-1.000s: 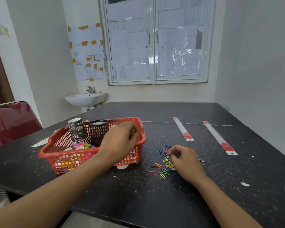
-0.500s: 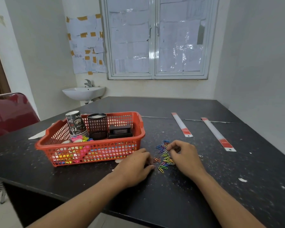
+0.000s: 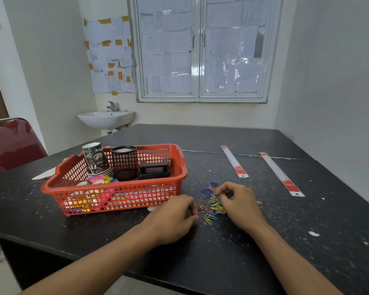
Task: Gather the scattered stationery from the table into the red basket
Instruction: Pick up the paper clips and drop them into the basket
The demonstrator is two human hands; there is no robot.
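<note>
Now, left hand (image 3: pixel 173 218): fingers (image 3: pixel 189 207) curled beside paper clips (image 3: pixel 213 206), grip unclear
Right hand (image 3: pixel 241 205): fingers pinch paper clips

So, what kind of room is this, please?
Probably a plain office or utility room: a wall-mounted sink, a window covered with paper sheets, and a black table bearing a red basket of stationery.
</note>
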